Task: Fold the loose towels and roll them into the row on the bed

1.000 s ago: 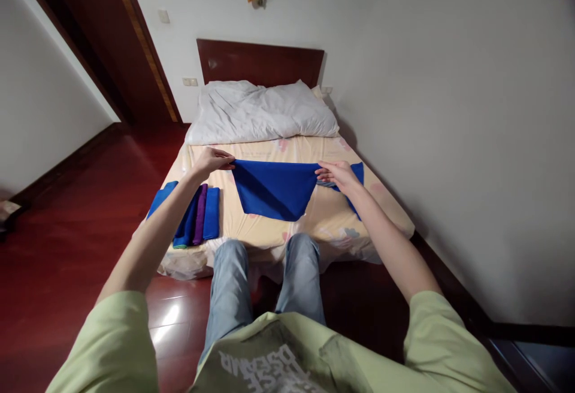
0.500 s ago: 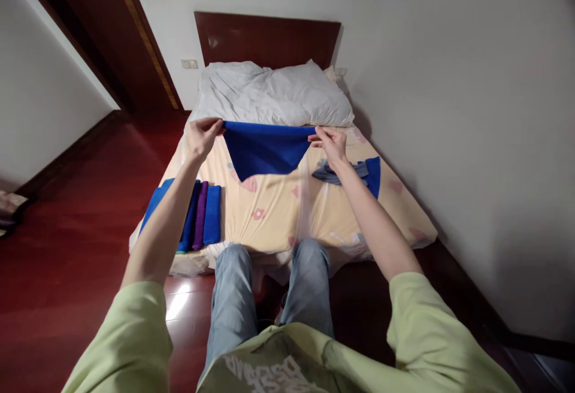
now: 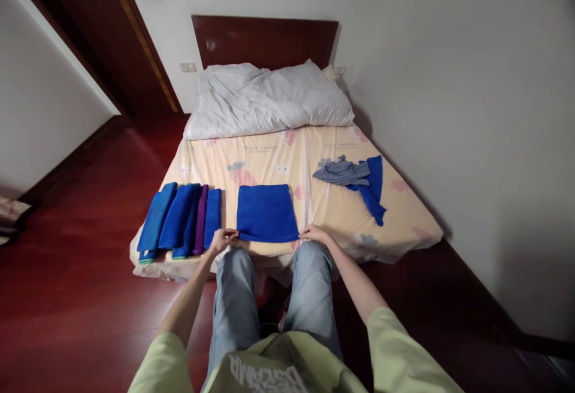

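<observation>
A blue cloth [image 3: 266, 212] lies spread flat, roughly square, on the near part of the bed. My left hand [image 3: 224, 239] pinches its near left corner. At the near right corner, my right hand [image 3: 315, 233] has its fingers closed on the cloth's edge. Left of it rests a row of folded cloths: a blue one [image 3: 212, 218] closest, then a purple one [image 3: 200, 219], then several more blue ones [image 3: 178, 216]. To the right, a crumpled grey cloth [image 3: 344, 172] lies partly over another blue cloth [image 3: 372, 187].
The bed [image 3: 265, 162] has a patterned yellow sheet. A white quilt [image 3: 274, 96] is bunched against the dark wooden headboard [image 3: 265, 42]. My knees stand at the bed's near edge. A wall runs close along the right side; red floor [image 3: 90, 219] stretches left.
Both hands have come down and toward me with the blue cloth. It hung in the air between them before and now lies flat on the bed.
</observation>
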`<move>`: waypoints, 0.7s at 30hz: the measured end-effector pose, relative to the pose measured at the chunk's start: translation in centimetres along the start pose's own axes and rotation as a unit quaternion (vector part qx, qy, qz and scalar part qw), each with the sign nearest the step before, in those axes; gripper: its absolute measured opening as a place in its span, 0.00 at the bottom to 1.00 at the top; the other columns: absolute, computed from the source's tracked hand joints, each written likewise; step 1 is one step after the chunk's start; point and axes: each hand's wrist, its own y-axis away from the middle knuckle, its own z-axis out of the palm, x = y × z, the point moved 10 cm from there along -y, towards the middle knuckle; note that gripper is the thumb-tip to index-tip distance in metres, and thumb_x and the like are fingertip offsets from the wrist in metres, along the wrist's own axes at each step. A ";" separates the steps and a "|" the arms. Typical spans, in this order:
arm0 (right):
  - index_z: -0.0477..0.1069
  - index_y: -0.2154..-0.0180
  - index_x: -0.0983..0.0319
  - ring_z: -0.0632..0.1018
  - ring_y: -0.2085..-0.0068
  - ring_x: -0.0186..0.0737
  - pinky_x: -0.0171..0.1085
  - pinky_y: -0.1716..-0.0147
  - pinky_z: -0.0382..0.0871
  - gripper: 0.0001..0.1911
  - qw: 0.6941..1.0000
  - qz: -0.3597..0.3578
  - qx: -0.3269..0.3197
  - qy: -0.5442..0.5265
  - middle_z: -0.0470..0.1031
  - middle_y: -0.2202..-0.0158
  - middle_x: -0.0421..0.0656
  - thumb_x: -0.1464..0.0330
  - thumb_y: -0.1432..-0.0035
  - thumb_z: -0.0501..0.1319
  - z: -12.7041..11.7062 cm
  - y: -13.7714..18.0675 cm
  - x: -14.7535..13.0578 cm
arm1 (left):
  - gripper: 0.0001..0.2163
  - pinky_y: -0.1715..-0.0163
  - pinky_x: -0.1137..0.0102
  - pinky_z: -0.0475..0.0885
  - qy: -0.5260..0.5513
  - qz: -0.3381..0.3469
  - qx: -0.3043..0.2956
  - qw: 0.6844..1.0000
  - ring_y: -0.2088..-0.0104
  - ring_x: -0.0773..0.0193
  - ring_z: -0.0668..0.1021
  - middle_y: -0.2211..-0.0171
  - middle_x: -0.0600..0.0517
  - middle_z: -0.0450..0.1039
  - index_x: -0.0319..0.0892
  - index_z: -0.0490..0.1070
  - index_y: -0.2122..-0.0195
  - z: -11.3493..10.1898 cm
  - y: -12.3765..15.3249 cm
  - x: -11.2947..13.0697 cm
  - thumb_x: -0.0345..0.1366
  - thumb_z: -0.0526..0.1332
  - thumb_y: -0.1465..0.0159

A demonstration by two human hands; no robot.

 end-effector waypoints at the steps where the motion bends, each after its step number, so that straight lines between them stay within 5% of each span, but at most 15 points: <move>1: 0.79 0.79 0.61 0.79 0.71 0.40 0.34 0.68 0.71 0.13 1.000 0.011 -0.005 0.013 0.80 0.77 0.40 0.58 0.57 0.72 0.8 -0.3 1.3 | 0.17 0.62 0.66 0.78 -0.005 -0.011 -0.011 1.000 0.64 0.54 0.84 0.66 0.46 0.84 0.43 0.82 0.67 0.9 0.5 -1.0 0.52 0.64 0.45; 6: 0.83 0.72 0.58 0.83 0.58 0.44 0.35 0.57 0.74 0.06 0.999 0.004 0.030 0.020 0.85 0.65 0.42 0.64 0.50 0.67 1.5 -1.2 3.8 | 0.15 0.54 0.65 0.76 -0.018 -0.040 -0.027 0.999 0.59 0.54 0.84 0.64 0.49 0.84 0.45 0.81 0.67 2.5 2.0 -3.6 0.50 0.63 0.44; 10: 0.83 0.71 0.57 0.83 0.57 0.42 0.32 0.58 0.73 0.05 0.997 0.016 0.046 0.055 0.85 0.64 0.41 0.68 0.49 0.66 1.3 -1.4 4.5 | 0.16 0.52 0.65 0.76 -0.005 -0.047 0.009 0.999 0.57 0.55 0.83 0.60 0.47 0.83 0.43 0.80 0.65 2.1 2.5 -4.4 0.51 0.62 0.43; 15: 0.83 0.71 0.57 0.83 0.57 0.40 0.29 0.64 0.70 0.05 0.991 0.028 0.039 0.125 0.85 0.65 0.40 0.70 0.50 0.67 1.2 -0.7 3.8 | 0.20 0.52 0.66 0.76 -0.041 -0.061 0.029 0.997 0.57 0.57 0.83 0.59 0.48 0.83 0.42 0.77 0.50 1.8 3.5 -3.7 0.45 0.60 0.40; 21: 0.82 0.74 0.58 0.83 0.59 0.41 0.29 0.68 0.67 0.03 0.984 0.042 0.039 0.171 0.83 0.69 0.41 0.70 0.51 0.68 0.8 0.7 2.2 | 0.18 0.48 0.70 0.73 -0.269 -0.093 -0.080 0.955 0.50 0.59 0.82 0.52 0.49 0.82 0.44 0.81 0.52 2.2 3.8 -1.4 0.33 0.52 0.34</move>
